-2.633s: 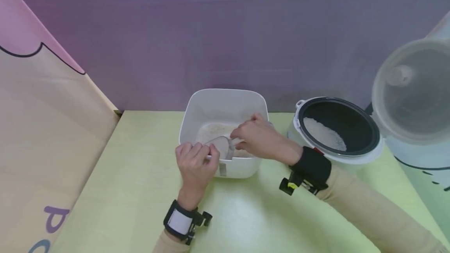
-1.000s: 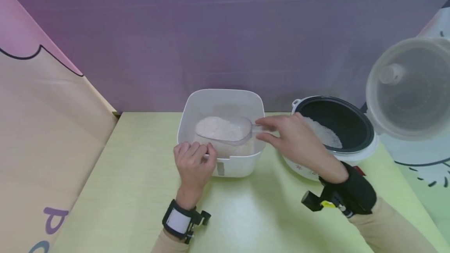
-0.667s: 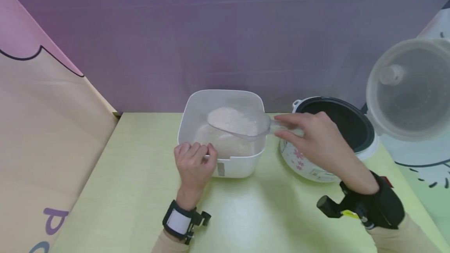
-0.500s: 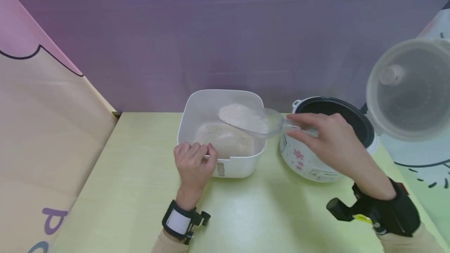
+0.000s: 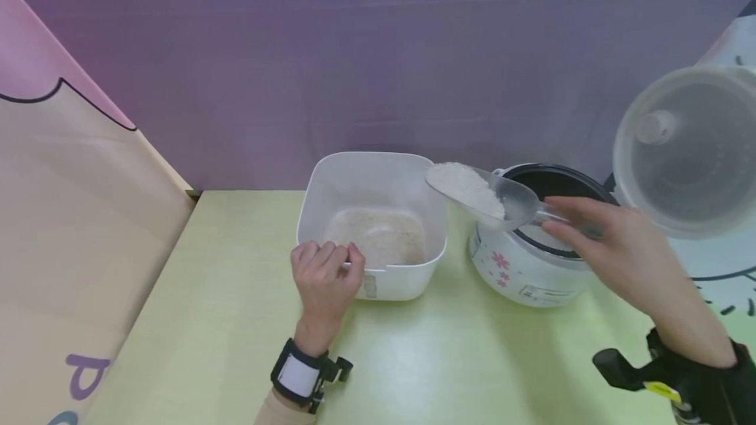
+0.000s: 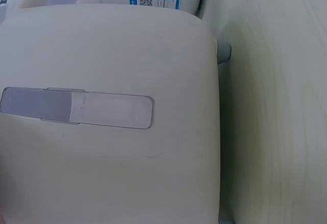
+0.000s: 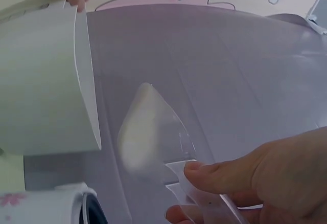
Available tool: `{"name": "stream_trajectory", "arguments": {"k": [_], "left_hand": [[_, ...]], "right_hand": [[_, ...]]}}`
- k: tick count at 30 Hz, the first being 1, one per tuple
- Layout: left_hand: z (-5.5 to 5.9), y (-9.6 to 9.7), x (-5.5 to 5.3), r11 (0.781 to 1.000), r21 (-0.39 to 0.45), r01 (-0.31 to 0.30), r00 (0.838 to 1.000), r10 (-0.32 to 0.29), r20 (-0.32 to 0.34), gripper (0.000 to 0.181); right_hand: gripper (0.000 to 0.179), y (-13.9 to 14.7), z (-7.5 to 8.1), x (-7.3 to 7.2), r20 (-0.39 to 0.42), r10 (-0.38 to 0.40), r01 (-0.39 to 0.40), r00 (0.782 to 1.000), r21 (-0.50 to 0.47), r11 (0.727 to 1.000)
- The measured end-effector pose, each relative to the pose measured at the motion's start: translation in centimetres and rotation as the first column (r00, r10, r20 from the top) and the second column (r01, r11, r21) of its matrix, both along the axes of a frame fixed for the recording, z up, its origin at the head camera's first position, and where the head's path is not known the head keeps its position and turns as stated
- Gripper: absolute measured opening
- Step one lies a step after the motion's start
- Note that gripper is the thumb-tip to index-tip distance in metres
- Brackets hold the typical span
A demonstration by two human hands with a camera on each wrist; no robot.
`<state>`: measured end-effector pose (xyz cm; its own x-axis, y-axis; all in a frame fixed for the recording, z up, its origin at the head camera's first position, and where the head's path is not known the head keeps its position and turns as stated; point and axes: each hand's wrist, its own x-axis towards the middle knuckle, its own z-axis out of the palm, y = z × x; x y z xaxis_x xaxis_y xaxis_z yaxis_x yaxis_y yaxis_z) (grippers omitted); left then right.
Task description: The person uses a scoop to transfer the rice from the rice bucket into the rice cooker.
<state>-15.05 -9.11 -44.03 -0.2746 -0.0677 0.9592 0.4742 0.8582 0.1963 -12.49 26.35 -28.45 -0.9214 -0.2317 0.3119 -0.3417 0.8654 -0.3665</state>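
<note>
A clear plastic scoop, heaped with white rice, is held by its handle in my right hand. The scoop overlaps the gap between the bin and the left rim of the rice cooker. In the right wrist view the thumb lies along the scoop's handle. My left hand grips the front rim of the white rice bin, fingers curled over the edge. More rice covers the bin's floor. The left wrist view shows the bin's outer wall.
The cooker's round lid stands raised at its right side, and my right hand partly covers the dark inner pot. A purple cloth backdrop rises behind the pale table. A printed cloth hangs at the left.
The right hand has lifted the scoop out of the bin with rice in it and carried it rightward toward the cooker. The left hand has stayed on the bin's rim.
</note>
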Motion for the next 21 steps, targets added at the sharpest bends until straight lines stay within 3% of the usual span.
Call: {"name": "stream_trajectory", "arguments": {"k": [10,17,21], "left_hand": [[-0.1,0.1,-0.2,1.000,-0.006,0.008,1.000,-0.008,-0.013,0.032],[-0.2,0.1,-0.2,1.000,-0.001,0.011,1.000,-0.011,-0.009,0.032],[-0.2,0.1,-0.2,1.000,-0.002,0.009,1.000,-0.009,-0.007,0.032]], "right_hand": [[0.041,3.6,-1.0,0.8,-0.010,-0.155,0.155,0.988,0.031,0.987],[0.040,4.9,-1.7,1.8,-0.128,-0.214,0.226,0.968,0.084,0.971],[0.044,5.3,-2.0,2.4,-0.130,-0.268,0.282,0.955,0.111,0.953]]}}
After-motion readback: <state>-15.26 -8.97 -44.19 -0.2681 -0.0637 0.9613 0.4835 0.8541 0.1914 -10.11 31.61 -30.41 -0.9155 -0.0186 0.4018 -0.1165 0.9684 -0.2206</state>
